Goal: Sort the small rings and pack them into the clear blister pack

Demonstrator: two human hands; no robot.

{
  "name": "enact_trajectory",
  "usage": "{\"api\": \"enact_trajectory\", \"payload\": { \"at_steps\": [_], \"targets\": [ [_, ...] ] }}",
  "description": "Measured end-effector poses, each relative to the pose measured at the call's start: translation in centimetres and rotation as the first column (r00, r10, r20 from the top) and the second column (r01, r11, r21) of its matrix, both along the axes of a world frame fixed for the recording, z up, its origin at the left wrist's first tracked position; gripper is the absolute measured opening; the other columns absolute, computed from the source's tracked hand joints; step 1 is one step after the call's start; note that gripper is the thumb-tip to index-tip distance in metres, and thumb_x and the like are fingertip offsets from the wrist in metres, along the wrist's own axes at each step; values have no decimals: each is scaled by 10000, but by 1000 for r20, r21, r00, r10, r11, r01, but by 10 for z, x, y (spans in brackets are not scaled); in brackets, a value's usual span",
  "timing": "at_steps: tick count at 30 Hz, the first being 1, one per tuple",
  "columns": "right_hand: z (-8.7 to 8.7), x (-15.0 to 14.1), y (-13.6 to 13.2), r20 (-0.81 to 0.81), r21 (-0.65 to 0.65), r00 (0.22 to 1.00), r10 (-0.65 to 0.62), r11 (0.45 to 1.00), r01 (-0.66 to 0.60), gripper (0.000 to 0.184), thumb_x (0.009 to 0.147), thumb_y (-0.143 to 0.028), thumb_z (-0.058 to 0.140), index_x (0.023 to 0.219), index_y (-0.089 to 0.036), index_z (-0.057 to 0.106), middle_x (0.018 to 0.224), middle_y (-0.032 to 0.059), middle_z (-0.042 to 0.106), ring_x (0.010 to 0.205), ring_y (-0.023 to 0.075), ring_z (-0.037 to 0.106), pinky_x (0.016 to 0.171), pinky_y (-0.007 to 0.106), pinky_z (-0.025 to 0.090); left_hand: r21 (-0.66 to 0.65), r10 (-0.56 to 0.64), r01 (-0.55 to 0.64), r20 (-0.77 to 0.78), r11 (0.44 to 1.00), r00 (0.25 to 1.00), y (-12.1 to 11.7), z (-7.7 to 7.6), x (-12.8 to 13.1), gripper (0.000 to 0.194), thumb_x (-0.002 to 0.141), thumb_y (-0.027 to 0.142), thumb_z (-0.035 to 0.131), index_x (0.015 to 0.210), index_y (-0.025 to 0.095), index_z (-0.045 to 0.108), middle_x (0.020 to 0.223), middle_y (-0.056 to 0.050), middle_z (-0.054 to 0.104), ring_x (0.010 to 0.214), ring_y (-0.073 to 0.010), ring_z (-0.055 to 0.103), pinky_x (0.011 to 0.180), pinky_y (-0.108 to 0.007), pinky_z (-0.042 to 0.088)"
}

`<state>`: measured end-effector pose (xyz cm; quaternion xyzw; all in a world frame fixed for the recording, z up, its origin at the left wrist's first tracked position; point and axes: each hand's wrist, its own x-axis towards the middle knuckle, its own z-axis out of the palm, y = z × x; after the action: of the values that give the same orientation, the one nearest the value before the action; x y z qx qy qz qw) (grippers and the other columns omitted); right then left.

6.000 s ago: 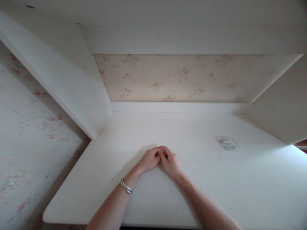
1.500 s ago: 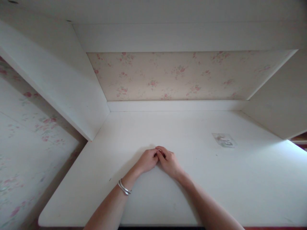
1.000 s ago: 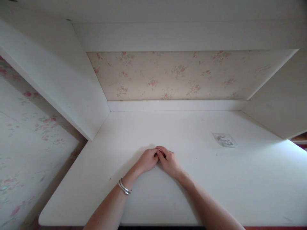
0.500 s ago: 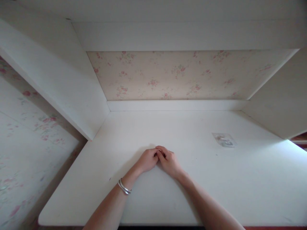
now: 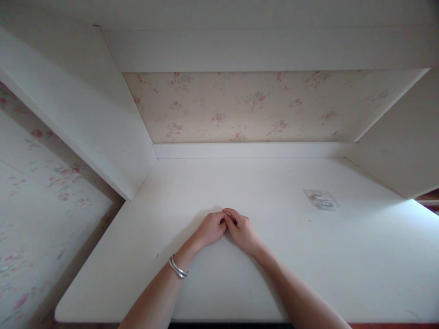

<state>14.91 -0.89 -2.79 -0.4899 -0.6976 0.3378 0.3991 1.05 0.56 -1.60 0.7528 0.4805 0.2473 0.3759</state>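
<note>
On the white desk (image 5: 212,183), my left hand (image 5: 211,228) and my right hand (image 5: 242,231) meet, fingers curled and pressed against each other. Both are closed. The right fingers reach over the left fingertips, so whatever lies between them, if anything, is hidden. A silver bangle (image 5: 178,267) circles my left wrist. Away to the right of my hands, a small clear plastic packet (image 5: 321,200) lies flat, touched by neither hand; I cannot make out its contents.
White panels flank the desk at the left (image 5: 85,105) and the right (image 5: 404,132). A white shelf board (image 5: 260,48) overhangs the back, above floral wallpaper (image 5: 240,107). A low white ledge (image 5: 254,150) runs along the desk's rear edge. Small specks dot the desktop.
</note>
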Motion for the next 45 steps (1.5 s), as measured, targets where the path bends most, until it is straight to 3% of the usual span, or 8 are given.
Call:
{"api": "enact_trajectory", "payload": {
  "at_steps": [45],
  "targets": [
    [0, 1, 0, 19, -11, 1000, 3, 1000, -3, 266, 887, -268, 419, 1072, -217, 603, 984, 47, 679, 876, 168, 633, 793, 296, 482, 70, -11, 13, -19, 997, 1000, 1, -7, -1, 303, 822, 136, 384, 941, 152, 663, 931, -65, 702, 861, -189, 633, 766, -278, 474]
  ]
}}
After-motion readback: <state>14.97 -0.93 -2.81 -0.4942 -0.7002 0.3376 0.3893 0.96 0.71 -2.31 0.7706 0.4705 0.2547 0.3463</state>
